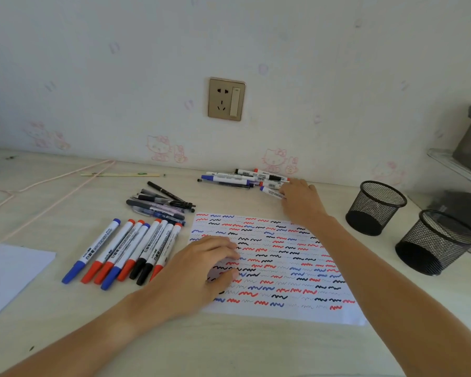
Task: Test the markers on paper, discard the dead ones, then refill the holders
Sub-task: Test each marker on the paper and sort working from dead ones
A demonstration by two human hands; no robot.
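The blue-capped marker [272, 192] lies at the near right end of the far pile of markers [242, 178] by the wall, and the right hand [301, 199] curls its fingers onto it. The test paper [275, 265], covered in red, blue and black squiggles, lies near centre; the left hand [201, 270] rests on its left edge with loosely bent fingers, holding nothing. Left of it lies a row of whiteboard markers [125, 251], with dark pens [161, 202] beyond. Two mesh holders [375, 208] [437, 242] stand right.
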